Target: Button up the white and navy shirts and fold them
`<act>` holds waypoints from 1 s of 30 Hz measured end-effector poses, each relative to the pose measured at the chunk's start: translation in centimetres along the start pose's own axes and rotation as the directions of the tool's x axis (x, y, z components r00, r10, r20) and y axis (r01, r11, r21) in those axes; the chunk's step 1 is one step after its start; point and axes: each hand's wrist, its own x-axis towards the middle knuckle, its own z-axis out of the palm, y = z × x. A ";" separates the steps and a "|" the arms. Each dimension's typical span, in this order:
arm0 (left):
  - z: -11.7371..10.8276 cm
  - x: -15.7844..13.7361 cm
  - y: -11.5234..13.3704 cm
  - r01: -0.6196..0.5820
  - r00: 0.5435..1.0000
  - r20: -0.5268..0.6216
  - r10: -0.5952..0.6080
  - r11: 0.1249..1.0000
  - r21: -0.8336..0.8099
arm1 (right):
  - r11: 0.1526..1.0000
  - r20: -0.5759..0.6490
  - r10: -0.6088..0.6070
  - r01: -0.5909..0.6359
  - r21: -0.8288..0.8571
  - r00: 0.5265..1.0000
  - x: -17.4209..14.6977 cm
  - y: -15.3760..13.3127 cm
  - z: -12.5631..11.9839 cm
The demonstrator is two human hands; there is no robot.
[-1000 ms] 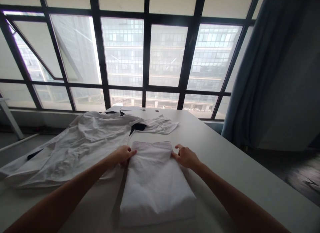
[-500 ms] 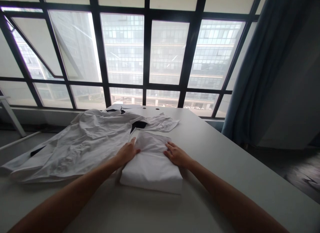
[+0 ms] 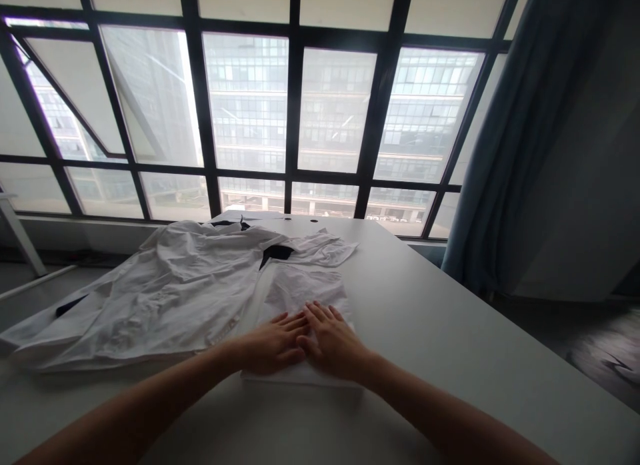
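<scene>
Head view shows both hands flat, fingers spread and side by side, on a folded white garment point(image 3: 305, 298) that lies on the white table point(image 3: 450, 332) just in front of the person; the left hand point(image 3: 275, 342) and the right hand point(image 3: 333, 342) press palm-down on its near half, thumbs touching or nearly so, and neither grips anything. A likely risk is that the bundle slides on the smooth tabletop under the pressing, or that its layers creep apart and the near edge splays, since nothing pins the far edge. A loose white shirt point(image 3: 165, 292) sprawls just to the left, touching or overlapping the folded piece along its left side, so cloth from one could drag with the other and rumple. That shirt's left part hangs toward the table edge and may slip off. Strong backlight from the window point(image 3: 295, 105) washes out the white fabric, so folds and layer edges are hard to read; the near edge of the bundle is hidden under the hands, and dark patches point(image 3: 276, 253) among the cloth cannot be identified.
</scene>
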 end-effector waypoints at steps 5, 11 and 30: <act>0.7 -0.6 -0.6 0.009 1.000 -0.012 -0.009 1.000 0.018 | 1.000 0.091 0.009 -0.012 0.029 0.996 -0.7 0.4 1.2; 1.5 1.1 -1.8 0.124 0.989 -0.087 -0.121 0.992 0.030 | 0.997 0.088 -0.081 0.082 0.000 0.993 1.8 3.5 0.3; 0.8 1.4 -4.0 0.266 0.964 -0.058 -0.261 0.959 0.097 | 0.995 0.132 0.063 -0.053 -0.083 0.989 1.1 5.5 0.8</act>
